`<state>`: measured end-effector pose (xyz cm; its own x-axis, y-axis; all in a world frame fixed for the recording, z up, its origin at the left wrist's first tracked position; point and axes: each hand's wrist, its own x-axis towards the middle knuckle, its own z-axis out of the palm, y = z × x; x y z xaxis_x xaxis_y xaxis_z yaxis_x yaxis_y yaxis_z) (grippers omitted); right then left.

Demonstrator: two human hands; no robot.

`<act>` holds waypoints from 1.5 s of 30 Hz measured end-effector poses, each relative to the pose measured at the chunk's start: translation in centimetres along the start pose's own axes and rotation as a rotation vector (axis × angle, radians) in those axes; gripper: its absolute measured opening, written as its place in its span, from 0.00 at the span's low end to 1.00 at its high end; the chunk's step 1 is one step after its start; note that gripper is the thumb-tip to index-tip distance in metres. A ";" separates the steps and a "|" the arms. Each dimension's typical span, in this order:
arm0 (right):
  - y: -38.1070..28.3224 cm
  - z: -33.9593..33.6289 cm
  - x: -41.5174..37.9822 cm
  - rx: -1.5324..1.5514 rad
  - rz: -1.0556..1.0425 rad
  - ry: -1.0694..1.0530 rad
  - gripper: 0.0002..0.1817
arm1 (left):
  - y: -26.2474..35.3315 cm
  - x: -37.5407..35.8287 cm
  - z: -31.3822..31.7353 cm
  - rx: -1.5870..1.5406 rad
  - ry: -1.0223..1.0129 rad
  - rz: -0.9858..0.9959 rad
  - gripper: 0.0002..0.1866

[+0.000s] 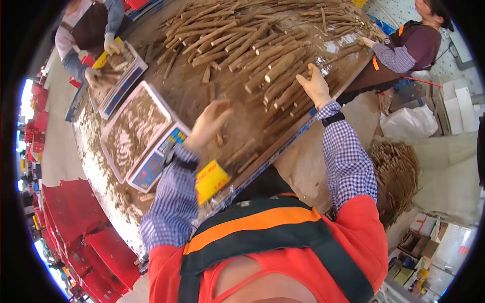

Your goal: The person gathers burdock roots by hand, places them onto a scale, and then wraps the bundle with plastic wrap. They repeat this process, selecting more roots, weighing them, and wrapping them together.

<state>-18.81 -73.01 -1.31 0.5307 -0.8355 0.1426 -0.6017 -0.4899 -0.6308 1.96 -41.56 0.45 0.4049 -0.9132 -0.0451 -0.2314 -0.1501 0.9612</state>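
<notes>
A large heap of long brown yam roots (252,43) with pale cut ends covers the far part of the brown work table (189,86). My right hand (316,87), in a pale glove, reaches over the near right side of the heap, thumb and fingers apart, fingertips right at the roots. My left hand (209,123), somewhat blurred, is over the table beside the scale with fingers extended and nothing visible in it. A digital scale (151,171) stands at my left, its tray (108,139) dusted with soil. Short root pieces (206,76) lie between my hands.
One co-worker (93,30) at upper left handles roots on a second scale (124,83). Another co-worker (411,48) reaches over the heap at upper right. A yellow label (211,182) sits by the table edge. Red crates (76,217) stand left; a root bundle (394,171) stands right.
</notes>
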 end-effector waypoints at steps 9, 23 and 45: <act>2.6 2.7 14.9 -0.197 0.128 -0.325 0.53 | 1.6 24.8 8.2 0.527 -0.093 -0.364 0.51; 1.4 5.3 11.1 0.277 0.093 0.013 0.35 | 1.0 21.6 4.6 -0.502 -0.263 -0.653 0.21; -17.9 21.1 -7.9 -0.461 -0.329 -0.689 0.54 | -2.4 -15.7 -24.1 -0.082 0.575 -0.510 0.23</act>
<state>0.42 -52.35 -7.24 0.8705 -0.3725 -0.3216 -0.4571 -0.8541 -0.2482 17.51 -17.77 5.37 0.8448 -0.3953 -0.3607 0.1643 -0.4500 0.8778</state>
